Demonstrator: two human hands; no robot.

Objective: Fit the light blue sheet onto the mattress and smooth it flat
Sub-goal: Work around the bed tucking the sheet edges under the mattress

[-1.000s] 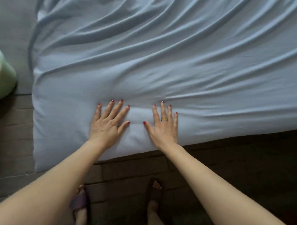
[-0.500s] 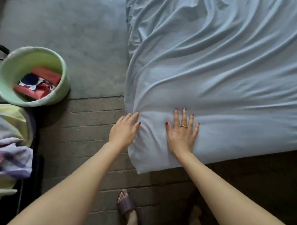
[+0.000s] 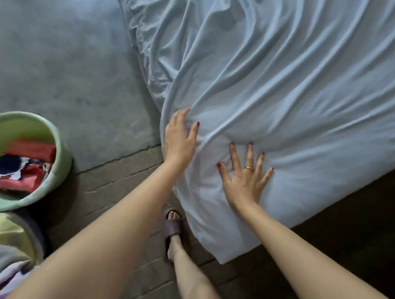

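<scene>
**Q:** Where are your hands at this moment?

**A:** Your right hand (image 3: 244, 181) lies flat, palm down, in the lower middle of the frame, fingers (image 3: 235, 156) spread wide and released on the light blue sheet (image 3: 290, 90). A gold ring (image 3: 249, 168) sits on one finger, and the nails are painted red. Your left hand (image 3: 179, 138) is just to the left of it, at the mattress's left edge, palm against the cloth, fingers extended and curving over the edge, thumb resting on top. It is not clenched, and it grasps nothing that shows.

**Q:** And the sheet itself?

**A:** It covers the mattress (image 3: 220, 244), filling the right and upper part of the frame. The near corner, at the lower middle, is covered and fairly smooth. Above your hands, long diagonal folds run toward the upper right, and the cloth bunches into tight gathers along the left edge near the top.

**Q:** What surrounds the bed?

**A:** The floor (image 3: 66, 64) is grey in the upper left and turns to brick-like paving lower down. A pale green tub (image 3: 64, 154) stands at the left edge, holding red and dark blue items. Below it, in the lower left corner, lies a heap of pale yellow and lilac fabric (image 3: 11, 245). Your foot in a purple slipper (image 3: 171, 227) stands on the paving between your two forearms, close beside the mattress corner.
</scene>
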